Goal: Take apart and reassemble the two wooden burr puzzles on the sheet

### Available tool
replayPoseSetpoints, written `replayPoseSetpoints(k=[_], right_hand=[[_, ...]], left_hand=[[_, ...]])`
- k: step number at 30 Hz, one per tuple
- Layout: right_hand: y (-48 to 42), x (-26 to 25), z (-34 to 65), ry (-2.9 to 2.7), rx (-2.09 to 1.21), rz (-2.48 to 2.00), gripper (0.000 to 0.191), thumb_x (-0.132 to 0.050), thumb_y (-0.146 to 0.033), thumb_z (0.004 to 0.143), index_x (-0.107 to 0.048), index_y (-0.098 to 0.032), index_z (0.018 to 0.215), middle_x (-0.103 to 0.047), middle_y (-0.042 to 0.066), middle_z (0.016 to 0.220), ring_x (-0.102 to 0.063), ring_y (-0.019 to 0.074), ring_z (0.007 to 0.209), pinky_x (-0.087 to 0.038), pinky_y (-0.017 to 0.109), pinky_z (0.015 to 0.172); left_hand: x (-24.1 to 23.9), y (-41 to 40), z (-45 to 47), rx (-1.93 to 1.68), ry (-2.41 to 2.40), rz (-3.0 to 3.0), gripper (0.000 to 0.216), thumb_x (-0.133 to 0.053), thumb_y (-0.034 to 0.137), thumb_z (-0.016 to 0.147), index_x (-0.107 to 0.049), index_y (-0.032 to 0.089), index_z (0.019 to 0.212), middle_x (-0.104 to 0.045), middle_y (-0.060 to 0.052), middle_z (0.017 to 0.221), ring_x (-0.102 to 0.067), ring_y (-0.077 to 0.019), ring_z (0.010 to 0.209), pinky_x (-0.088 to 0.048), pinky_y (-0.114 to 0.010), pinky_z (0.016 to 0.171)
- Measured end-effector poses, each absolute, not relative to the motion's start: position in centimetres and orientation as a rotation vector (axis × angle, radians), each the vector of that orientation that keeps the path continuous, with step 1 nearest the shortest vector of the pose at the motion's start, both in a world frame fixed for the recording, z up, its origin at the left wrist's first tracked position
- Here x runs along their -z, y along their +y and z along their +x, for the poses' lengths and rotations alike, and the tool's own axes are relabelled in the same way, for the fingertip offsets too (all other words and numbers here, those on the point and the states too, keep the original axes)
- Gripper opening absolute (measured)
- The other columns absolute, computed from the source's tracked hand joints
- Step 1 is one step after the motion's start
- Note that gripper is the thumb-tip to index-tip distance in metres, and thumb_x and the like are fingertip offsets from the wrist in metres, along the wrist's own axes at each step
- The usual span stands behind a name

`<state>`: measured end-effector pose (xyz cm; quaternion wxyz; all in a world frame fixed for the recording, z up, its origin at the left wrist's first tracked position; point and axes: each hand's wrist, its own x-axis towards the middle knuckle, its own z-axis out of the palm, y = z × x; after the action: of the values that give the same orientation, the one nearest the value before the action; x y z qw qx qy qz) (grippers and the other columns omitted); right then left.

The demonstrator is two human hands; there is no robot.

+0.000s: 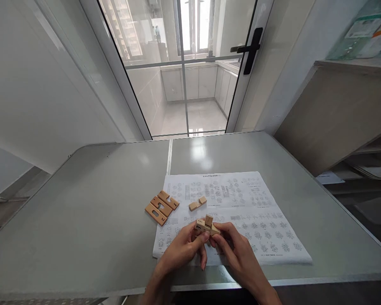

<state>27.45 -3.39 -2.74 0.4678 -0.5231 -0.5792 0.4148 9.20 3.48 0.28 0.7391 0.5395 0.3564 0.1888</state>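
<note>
My left hand and my right hand come together over the near part of a printed sheet. Between them they grip a cluster of pale wooden puzzle pieces, one block sticking up from it and a dark numeral on its left face. Fingers hide the underside of the cluster. Just beyond, a loose notched wooden piece lies on the paper. Off to the left, three flat brown wooden pieces with cut-outs and numerals lie side by side, partly over the sheet's edge.
The large printed sheet, covered in small diagrams, lies on a grey table with a pale seam. Past the table's far edge stands a glass door with a black handle. To the right is a shelf unit.
</note>
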Motion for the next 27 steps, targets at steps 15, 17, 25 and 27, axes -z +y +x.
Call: replayPoseSetpoints(k=[15,17,25,27], right_hand=[[-3.7,3.1,27.4,-1.331,-1.099,-1.252,0.027,-0.052,-0.046,0.111,-0.061,-0.022,0.119,-0.076,0.004,0.092,-0.073,0.0192,0.083,-0.055,0.027,0.076],[-3.6,3.0,27.4,-1.33,-1.084,-1.257,0.029,-0.052,-0.047,0.111,-0.063,-0.022,0.118,-0.074,0.003,0.088,-0.071,0.0187,0.078,-0.055,0.027,0.074],[-3.4,3.1,27.4,-1.279,-1.091,-1.324,0.043,-0.049,-0.059,0.109,-0.065,-0.02,0.116,-0.073,0.005,0.084,-0.066,0.02,0.069,-0.051,0.029,0.064],[-3.4,3.1,27.5,-1.284,-1.096,-1.333,0.044,-0.048,-0.059,0.109,-0.066,-0.019,0.114,-0.069,0.003,0.078,-0.062,0.0189,0.065,-0.049,0.029,0.062]], left_hand=[[-0.9,3.1,9.1,-0.513,0.755,1.153,0.059,-0.065,0.053,0.102,-0.052,0.018,0.148,-0.071,-0.002,0.089,-0.072,-0.0152,0.058,-0.055,-0.031,0.073],[-0.8,3.0,9.2,-0.499,0.764,1.149,0.067,-0.065,0.054,0.101,-0.046,0.019,0.155,-0.072,-0.003,0.092,-0.073,-0.0167,0.06,-0.057,-0.033,0.074],[-0.3,2.7,9.4,-0.48,0.788,1.272,0.043,-0.063,0.05,0.103,-0.067,0.014,0.127,-0.075,-0.007,0.098,-0.075,-0.0162,0.062,-0.057,-0.028,0.066],[-0.3,2.7,9.5,-0.492,0.779,1.265,0.041,-0.063,0.048,0.103,-0.066,0.014,0.126,-0.076,-0.008,0.099,-0.075,-0.0168,0.064,-0.058,-0.029,0.067]])
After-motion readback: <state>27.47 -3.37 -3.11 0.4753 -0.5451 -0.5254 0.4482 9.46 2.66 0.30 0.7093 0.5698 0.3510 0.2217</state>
